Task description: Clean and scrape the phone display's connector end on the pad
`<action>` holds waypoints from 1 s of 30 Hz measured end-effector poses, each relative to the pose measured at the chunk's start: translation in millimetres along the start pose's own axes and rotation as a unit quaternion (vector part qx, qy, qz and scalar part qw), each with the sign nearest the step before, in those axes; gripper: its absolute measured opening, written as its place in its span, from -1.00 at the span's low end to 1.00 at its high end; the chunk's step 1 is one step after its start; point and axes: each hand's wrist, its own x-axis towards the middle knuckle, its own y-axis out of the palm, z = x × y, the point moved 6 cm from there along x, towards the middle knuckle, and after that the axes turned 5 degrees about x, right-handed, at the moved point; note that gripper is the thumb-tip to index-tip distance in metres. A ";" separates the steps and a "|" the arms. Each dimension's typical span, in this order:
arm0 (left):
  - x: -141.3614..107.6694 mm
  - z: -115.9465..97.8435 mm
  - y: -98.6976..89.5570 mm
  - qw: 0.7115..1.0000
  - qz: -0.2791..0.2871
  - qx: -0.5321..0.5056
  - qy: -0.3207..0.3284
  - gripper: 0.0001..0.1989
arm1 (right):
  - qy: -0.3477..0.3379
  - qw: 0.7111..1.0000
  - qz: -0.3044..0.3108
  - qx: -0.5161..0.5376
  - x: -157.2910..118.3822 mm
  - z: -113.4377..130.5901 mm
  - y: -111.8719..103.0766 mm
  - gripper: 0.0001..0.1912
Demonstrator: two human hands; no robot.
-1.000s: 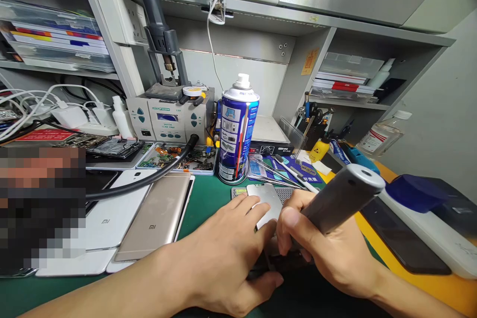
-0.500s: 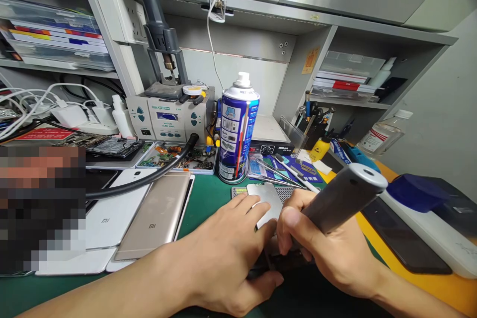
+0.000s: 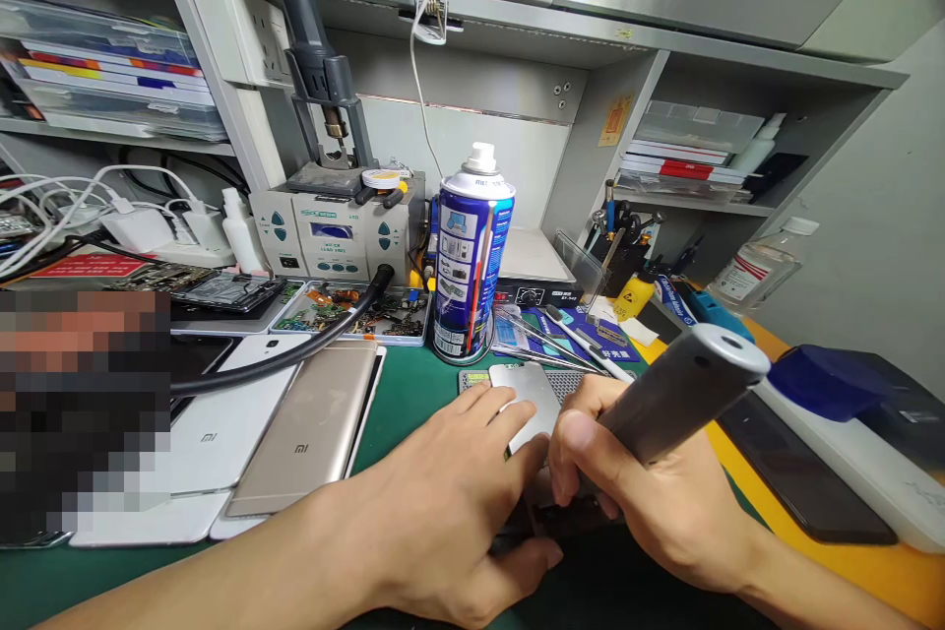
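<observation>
Closed around a slim, dark-grey barrel-shaped tool with a pale end cap [image 3: 679, 394], the worker's right hand [image 3: 657, 512] holds it pen-fashion, leaning, its tip hidden behind the fingers. Just beside it, the left hand [image 3: 450, 502] lies spread over a flat, silver metallic device [image 3: 530, 394], thumb apart from the fingers rather than curled shut. The device sits beneath both hands on a dark-green work mat [image 3: 403, 404], its nearer end dark and in shadow. The step in hand appears to be working the tool against that nearer end while the other hand steadies the piece; the next move calls for firm bracing and a controlled wrist, though the contact point cannot be made out. To the left rest a white phone with a small logo [image 3: 211, 438] and a gold metal-backed phone [image 3: 302, 443]. Beyond the device stands a tall blue spray can with a white nozzle [image 3: 472, 266], near a shallow pale tray of loose electronic parts [image 3: 369, 340]. Behind the tray is a boxy grey bench station with a small display [image 3: 332, 226], under a long grey shelf [image 3: 517, 12].
</observation>
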 end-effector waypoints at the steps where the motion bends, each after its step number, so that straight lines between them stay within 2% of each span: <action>1: 0.3 0.0 0.2 1.000 0.000 -0.001 0.000 -0.63 | 0.000 1.000 0.002 0.000 0.1 0.0 0.1 -0.40; 30: 0.3 0.0 -1.5 1.000 0.001 -0.001 0.001 -0.63 | -0.005 1.000 0.005 0.024 -0.2 0.7 0.4 -0.42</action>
